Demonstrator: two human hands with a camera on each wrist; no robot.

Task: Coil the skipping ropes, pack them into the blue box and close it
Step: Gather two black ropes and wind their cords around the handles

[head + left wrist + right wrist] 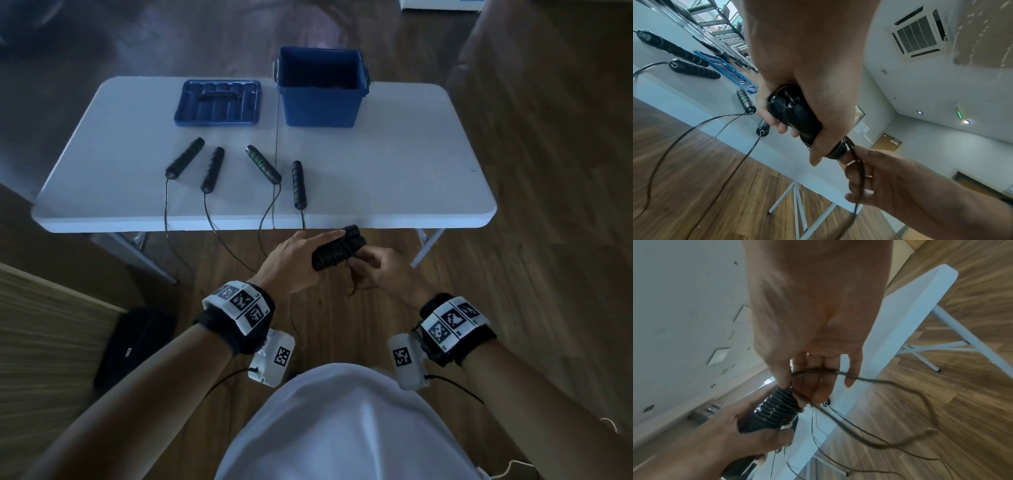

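Gripping a rope-wound handle bundle [337, 251] before the table [394, 164], left hand [294, 260] wraps it; right hand [378, 270] pinches the cord. Blue box [322, 102] stands open, contents unclear, lid [217, 102] beside it.

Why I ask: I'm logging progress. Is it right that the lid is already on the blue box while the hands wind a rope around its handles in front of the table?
Not quite. The lid is off, lying on the table left of the open blue box, as the head view shows. The rest holds: the left hand grips the handles and the right hand winds the rope.
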